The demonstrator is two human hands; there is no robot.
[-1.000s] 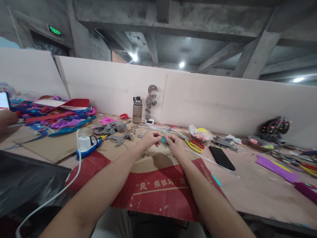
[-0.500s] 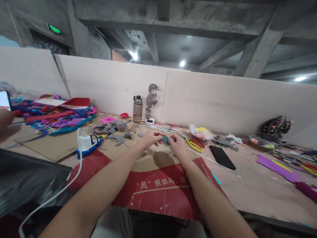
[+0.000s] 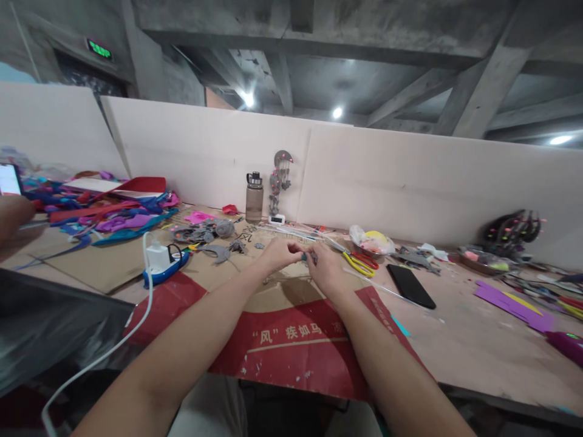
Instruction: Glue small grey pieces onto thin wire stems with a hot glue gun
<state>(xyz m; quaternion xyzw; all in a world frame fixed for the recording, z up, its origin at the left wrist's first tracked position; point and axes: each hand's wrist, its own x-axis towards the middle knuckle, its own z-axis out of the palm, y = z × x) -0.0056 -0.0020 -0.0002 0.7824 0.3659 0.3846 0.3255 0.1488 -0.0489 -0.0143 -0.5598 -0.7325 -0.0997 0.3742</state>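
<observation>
My left hand (image 3: pixel 279 254) and my right hand (image 3: pixel 324 267) meet above a red and brown cardboard sheet (image 3: pixel 291 337) on the table. Both are closed in a pinch around a small teal and grey craft piece (image 3: pixel 304 257), which is mostly hidden by my fingers. Grey felt cutouts (image 3: pixel 214 233) lie to the left of my hands. Yellow and red scissors (image 3: pixel 359 262) lie just to the right.
A black phone (image 3: pixel 410 286) lies right of the scissors. A water bottle (image 3: pixel 254 198) and a grey hanging ornament (image 3: pixel 279 176) stand by the white partition. A white charger on a blue power strip (image 3: pixel 160 262) sits left, its cable running towards me. Another person's hand (image 3: pixel 11 215) shows far left.
My hands have drawn closer together, and the small teal piece is now more covered by my fingers. The view has tilted slightly.
</observation>
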